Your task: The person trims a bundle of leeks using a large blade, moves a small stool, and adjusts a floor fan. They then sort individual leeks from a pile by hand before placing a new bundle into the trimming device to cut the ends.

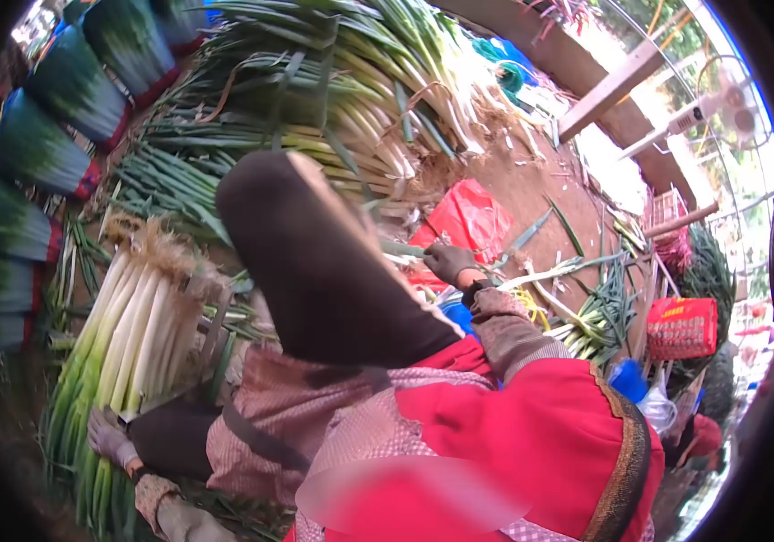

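Leeks (137, 330) lay left of the red bag (475, 217), roots (154, 242) together, perhaps to keep them even. My left hand (111, 440), partly open, rested on their leaves (73, 393); my right hand (450, 263) curled by the bag, its grip unclear to me.

Green-and-white leeks (125, 334), red bag (473, 221)

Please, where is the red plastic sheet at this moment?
In the head view, the red plastic sheet lies on the ground, slightly above and right of centre, beside the right hand.
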A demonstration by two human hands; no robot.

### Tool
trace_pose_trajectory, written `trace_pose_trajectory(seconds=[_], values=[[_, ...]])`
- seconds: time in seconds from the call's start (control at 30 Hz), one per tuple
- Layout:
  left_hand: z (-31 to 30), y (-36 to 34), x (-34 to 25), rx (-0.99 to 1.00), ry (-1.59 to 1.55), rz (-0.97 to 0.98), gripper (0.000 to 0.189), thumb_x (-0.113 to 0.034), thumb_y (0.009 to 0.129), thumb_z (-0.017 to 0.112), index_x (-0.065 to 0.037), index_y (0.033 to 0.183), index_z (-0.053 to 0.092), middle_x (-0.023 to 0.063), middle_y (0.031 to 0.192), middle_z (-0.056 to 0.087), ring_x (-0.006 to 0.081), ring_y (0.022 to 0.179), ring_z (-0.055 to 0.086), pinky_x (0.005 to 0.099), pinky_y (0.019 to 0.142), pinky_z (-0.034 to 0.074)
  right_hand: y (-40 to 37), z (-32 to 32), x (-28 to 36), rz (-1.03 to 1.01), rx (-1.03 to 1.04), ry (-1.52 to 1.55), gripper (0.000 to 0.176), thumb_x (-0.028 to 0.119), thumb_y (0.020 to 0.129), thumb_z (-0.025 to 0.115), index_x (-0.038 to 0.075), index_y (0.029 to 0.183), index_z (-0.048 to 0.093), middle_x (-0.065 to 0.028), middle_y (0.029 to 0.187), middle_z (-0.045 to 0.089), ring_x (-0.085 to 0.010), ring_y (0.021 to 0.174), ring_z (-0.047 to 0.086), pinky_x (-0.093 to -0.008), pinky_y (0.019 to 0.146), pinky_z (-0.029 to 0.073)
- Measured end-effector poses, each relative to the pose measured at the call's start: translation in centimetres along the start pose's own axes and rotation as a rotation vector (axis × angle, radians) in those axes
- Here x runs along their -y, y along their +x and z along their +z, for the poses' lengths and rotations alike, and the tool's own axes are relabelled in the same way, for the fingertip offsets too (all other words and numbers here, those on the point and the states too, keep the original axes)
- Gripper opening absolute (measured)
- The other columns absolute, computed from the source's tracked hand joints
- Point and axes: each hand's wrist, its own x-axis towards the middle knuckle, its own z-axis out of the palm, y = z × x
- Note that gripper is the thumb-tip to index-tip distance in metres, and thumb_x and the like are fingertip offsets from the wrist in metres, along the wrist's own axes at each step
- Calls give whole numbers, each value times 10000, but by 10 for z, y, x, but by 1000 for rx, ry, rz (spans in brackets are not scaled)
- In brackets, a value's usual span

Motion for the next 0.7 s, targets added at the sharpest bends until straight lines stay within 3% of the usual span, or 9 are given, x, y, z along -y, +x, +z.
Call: trace_pose_trajectory(seconds=[0.17,0.27,0.43,0.6,0.63,0.7], values=[[-65,6,-8,219,-164,-59,469,-422,1032,438,-122,1361,585,112,1404,581,300,1314,501,470,1080,358,54,-6,-56,79,-214,266,384,469,915,599,210,1183,694,-149,1078,724,-367,1016,685,-479,877,533],[-131,9,-29,333,-120,-88,467,-418,1019,465,-115,1350,594,109,1427,566,308,1320,499,477,1092,346,108,-47,-77,40,-418,360,347,438,937,594,218,1191,679,-163,1066,718,-386,997,682,-486,857,535],[-125,30,-36,19,-59,-83,418,-373,1020,480,-101,1299,631,107,1441,556,319,1308,512,471,1058,397,201,-134,-71,34,-703,227,269,310,953,550,177,1170,637,-148,1030,706,-372,933,682,-492,830,530],[-149,68,-75,-136,-264,-36,384,-310,1015,507,-42,1244,659,129,1420,570,344,1263,549,441,1042,428,285,-189,-60,-35,-822,48,423,228,934,587,206,1349,504,-105,1258,619,-350,1103,630,-488,922,510],[-155,74,-83,-143,-310,-25,383,-305,1014,509,-34,1237,662,133,1416,572,346,1261,550,438,1041,430,297,-195,-59,-13,-738,36,509,204,917,616,215,1397,448,-92,1374,541,-334,1197,582,-490,968,485],[-167,88,-104,-148,-397,-5,361,-255,1010,508,-25,1243,661,177,1405,573,355,1267,547,444,1054,423,313,-194,-59,-17,-756,-30,582,219,907,632,234,1436,392,-79,1415,508,-323,1225,567,-491,999,466]])
